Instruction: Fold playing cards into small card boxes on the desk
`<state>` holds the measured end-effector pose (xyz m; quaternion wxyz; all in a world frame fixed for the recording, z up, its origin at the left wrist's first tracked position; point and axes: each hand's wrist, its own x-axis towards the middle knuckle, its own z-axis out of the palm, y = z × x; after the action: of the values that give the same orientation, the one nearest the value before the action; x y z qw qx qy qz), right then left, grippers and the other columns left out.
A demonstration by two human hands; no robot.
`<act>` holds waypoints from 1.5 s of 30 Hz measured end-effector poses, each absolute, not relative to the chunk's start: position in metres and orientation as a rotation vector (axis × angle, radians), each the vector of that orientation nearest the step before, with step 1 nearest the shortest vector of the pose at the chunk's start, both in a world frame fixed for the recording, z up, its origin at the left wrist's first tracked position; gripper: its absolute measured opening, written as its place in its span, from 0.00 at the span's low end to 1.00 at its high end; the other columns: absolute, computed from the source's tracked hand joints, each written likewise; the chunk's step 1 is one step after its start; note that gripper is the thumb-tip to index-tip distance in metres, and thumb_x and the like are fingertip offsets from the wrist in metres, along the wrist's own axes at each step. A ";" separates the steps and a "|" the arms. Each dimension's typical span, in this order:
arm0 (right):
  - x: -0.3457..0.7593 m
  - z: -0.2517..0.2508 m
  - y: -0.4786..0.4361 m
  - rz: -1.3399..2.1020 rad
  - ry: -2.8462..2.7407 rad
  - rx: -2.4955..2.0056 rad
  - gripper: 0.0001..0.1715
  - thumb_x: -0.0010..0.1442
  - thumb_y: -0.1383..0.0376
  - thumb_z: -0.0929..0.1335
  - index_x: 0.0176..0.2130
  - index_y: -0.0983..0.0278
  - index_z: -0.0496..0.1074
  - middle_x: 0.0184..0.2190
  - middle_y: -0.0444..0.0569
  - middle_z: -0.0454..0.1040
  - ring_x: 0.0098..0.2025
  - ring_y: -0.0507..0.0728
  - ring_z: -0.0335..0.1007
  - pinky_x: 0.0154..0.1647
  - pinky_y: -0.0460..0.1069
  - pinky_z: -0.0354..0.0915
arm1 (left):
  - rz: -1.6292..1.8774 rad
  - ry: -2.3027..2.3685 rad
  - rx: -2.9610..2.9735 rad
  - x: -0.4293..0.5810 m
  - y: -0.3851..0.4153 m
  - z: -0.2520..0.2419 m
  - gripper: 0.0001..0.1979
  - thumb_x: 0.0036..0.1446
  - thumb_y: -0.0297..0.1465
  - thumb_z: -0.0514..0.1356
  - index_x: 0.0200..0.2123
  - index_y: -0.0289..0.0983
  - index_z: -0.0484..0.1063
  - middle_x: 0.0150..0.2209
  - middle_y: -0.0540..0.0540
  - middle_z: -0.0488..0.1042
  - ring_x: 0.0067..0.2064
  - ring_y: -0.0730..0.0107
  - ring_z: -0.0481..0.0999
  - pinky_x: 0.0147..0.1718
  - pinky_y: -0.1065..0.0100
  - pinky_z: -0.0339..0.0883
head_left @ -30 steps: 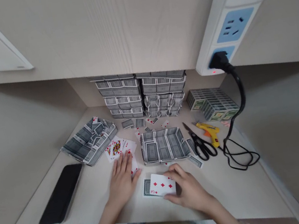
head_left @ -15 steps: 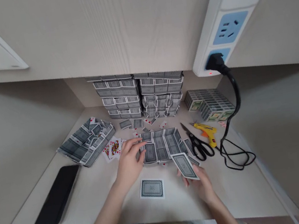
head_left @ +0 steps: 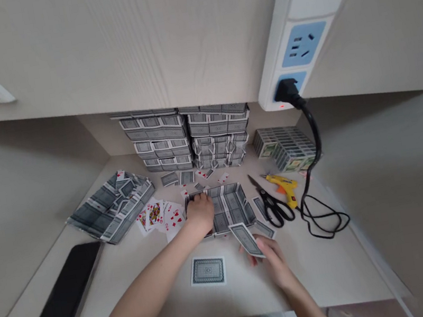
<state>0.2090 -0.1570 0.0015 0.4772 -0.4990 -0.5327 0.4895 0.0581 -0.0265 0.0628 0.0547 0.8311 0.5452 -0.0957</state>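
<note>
A shallow open box made of playing cards (head_left: 223, 214) lies mid-desk, its card backs facing inward. My left hand (head_left: 201, 215) reaches into the left part of this box, knuckles up and fingers curled down; the fingertips and whatever lies under them are hidden. Just in front of the box's right corner, my right hand (head_left: 269, 256) pinches a single playing card (head_left: 247, 239), held tilted above the desk with its patterned back showing. Another playing card (head_left: 208, 271) lies face down on the desk, nearer to me and below my left wrist.
Left stand a larger card tray (head_left: 96, 219) with loose pieces and a black phone (head_left: 67, 289). Face-up cards (head_left: 173, 219) lie beside the box. Stacked card boxes (head_left: 159, 129) rise behind. Right are scissors (head_left: 273, 206), a yellow glue gun (head_left: 286, 185), its cable and card packs (head_left: 288, 146).
My left hand has moved from above the box's left edge down into it, its spread fingers now curled. My right hand still holds its card, now tilted more. The whole view has shifted slightly.
</note>
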 end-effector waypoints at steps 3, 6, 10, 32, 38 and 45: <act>0.209 0.001 -0.156 1.210 -1.312 -1.223 0.27 0.59 0.52 0.55 0.29 0.65 0.72 0.16 0.45 0.64 0.21 0.53 0.61 0.25 0.48 0.59 | -0.283 1.612 2.565 0.054 -0.026 0.066 0.17 0.46 0.19 0.53 0.42 0.29 0.68 0.46 0.31 0.66 0.44 0.55 0.69 0.39 0.59 0.65; 0.209 0.001 -0.156 1.223 -1.299 -1.219 0.26 0.59 0.52 0.55 0.29 0.65 0.72 0.17 0.45 0.65 0.21 0.53 0.61 0.25 0.47 0.58 | -0.226 1.460 2.567 0.049 -0.027 0.072 0.14 0.46 0.20 0.53 0.38 0.30 0.69 0.43 0.34 0.69 0.41 0.58 0.72 0.36 0.63 0.65; 0.208 -0.001 -0.157 1.244 -1.254 -1.197 0.27 0.59 0.52 0.55 0.29 0.65 0.72 0.17 0.46 0.65 0.21 0.53 0.60 0.25 0.47 0.58 | 0.111 1.448 2.389 0.027 -0.026 0.089 0.08 0.51 0.30 0.54 0.36 0.36 0.69 0.34 0.42 0.74 0.38 0.62 0.73 0.35 0.67 0.64; 0.222 0.038 -0.119 0.808 -1.472 -1.310 0.20 0.57 0.54 0.59 0.43 0.61 0.70 0.34 0.50 0.74 0.24 0.53 0.64 0.24 0.49 0.61 | 0.905 1.961 1.932 -0.090 -0.069 -0.008 0.16 0.51 0.39 0.51 0.36 0.36 0.71 0.38 0.42 0.72 0.41 0.62 0.71 0.44 0.61 0.63; 0.225 0.045 -0.076 0.333 -1.803 -1.438 0.19 0.52 0.57 0.66 0.44 0.58 0.70 0.42 0.50 0.71 0.46 0.61 0.64 0.47 0.56 0.61 | 1.042 1.911 2.025 -0.085 -0.074 -0.005 0.12 0.51 0.37 0.53 0.32 0.38 0.72 0.38 0.44 0.72 0.43 0.61 0.69 0.47 0.57 0.59; 0.238 -0.003 -0.019 0.787 -1.471 -1.351 0.28 0.49 0.67 0.64 0.52 0.60 0.62 0.49 0.50 0.66 0.50 0.57 0.62 0.51 0.54 0.58 | 1.189 1.705 1.717 -0.051 -0.085 0.005 0.17 0.55 0.39 0.51 0.44 0.37 0.66 0.44 0.43 0.69 0.47 0.63 0.68 0.48 0.60 0.60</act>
<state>0.2383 -0.0187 -0.0032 0.4769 -0.5531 -0.6023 0.3222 -0.0506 -0.0853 0.0048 0.2209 0.6210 0.6169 0.4300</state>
